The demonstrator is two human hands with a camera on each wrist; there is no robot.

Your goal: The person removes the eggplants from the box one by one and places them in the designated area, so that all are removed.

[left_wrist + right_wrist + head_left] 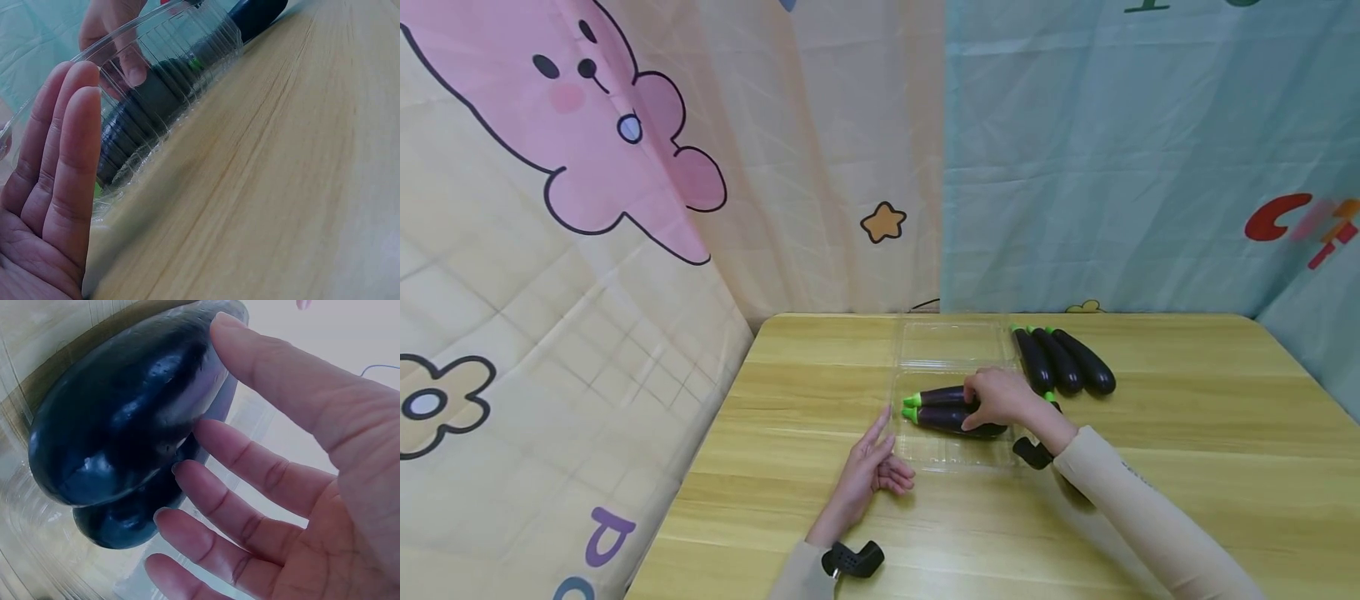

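Two dark purple eggplants with green stems lie side by side in a clear plastic clamshell box (951, 457), stems toward the left. My right hand (1002, 395) reaches over the front eggplant (942, 419), thumb on its near side and fingertips along its far side. The rear eggplant (942, 396) is partly covered by that hand. In the right wrist view, the thumb (262, 359) lies against the front eggplant's glossy skin. My left hand (868, 471) is beside the box's left wall with its fingers extended and the palm turned toward the box.
The box's clear lid (953, 342) is folded back toward the wooden table's (1195, 417) far edge. Three more eggplants (1060, 362) lie together right of the lid. Under my right forearm, a dark shape (1075, 492) and a green stem (1049, 397) show. Printed curtains (1097, 167) hang behind.
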